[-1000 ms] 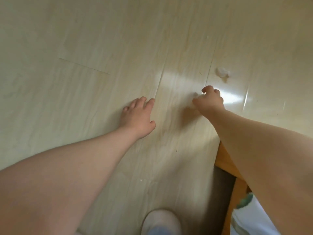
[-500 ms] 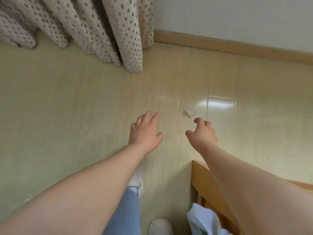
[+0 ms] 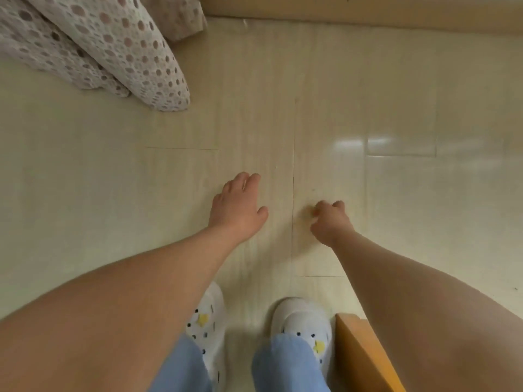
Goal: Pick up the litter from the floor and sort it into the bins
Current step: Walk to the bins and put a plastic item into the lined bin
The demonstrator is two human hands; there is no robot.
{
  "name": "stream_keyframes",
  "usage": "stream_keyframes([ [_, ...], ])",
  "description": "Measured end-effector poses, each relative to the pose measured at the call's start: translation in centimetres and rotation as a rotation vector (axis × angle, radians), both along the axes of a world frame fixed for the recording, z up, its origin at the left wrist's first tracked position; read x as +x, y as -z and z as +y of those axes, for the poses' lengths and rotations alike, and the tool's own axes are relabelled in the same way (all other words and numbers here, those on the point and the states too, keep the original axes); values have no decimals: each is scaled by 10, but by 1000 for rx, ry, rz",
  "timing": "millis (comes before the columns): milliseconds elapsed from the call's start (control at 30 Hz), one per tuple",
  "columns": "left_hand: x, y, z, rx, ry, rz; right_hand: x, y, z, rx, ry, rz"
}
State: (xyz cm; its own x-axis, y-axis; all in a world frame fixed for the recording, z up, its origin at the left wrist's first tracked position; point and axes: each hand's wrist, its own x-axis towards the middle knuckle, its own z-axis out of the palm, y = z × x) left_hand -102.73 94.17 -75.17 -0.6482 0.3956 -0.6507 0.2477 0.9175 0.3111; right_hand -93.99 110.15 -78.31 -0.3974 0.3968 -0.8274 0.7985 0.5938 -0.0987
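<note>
Looking straight down at a pale wood-look floor (image 3: 410, 222), with both bare arms reaching in from the bottom of the frame. The left hand (image 3: 239, 206) sits just left of centre, released, palm down. Its fingers are loosely straight, its thumb points right, and it holds nothing. Whether it touches the boards or hangs just above them, I can't tell.

Over to the right hand (image 3: 331, 222), a little right of centre and slightly lower in the frame. This one is clenched in, knuckles up, thumb and fingertips drawn together at its left edge. Right there at the fingertips is a small pale smudge, the scrap of litter (image 3: 308, 213), pinched between them. It's too blurred to say what kind of scrap it is. The two hands are near each other but apart, with a plank seam running down the floor between them.

Down at the bottom, two white shoes (image 3: 301, 321) with little yellow stars stand side by side, with blue trouser legs (image 3: 288, 366) above them. The corner of a piece of orange-brown wooden furniture (image 3: 358, 346) pokes in at the lower right, just beside the right shoe and under the right forearm. In the upper left, a spotted curtain (image 3: 119, 52) hangs down to the floor. A wooden skirting board (image 3: 368, 11) runs along the top edge. A patch of glare shines on the floor at right of centre.
</note>
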Motion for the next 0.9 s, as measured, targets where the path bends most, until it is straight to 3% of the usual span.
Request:
stream_keyframes([
  [133, 13, -2, -15, -34, -11, -90, 26, 1, -26, -141, 176, -33],
  [267, 20, -55, -34, -85, -113, -141, 35, -64, -44, -201, 283, -24],
  [400, 28, -136, -46, -98, -286, -202, 14, -156, -55, -254, 200, 30],
  [567, 34, -231, -58, 35, -498, -107, -24, -262, -72, -286, 89, 176],
  [900, 94, -339, -195, 66, -967, 50, -32, -360, -208, -341, -296, 219],
])
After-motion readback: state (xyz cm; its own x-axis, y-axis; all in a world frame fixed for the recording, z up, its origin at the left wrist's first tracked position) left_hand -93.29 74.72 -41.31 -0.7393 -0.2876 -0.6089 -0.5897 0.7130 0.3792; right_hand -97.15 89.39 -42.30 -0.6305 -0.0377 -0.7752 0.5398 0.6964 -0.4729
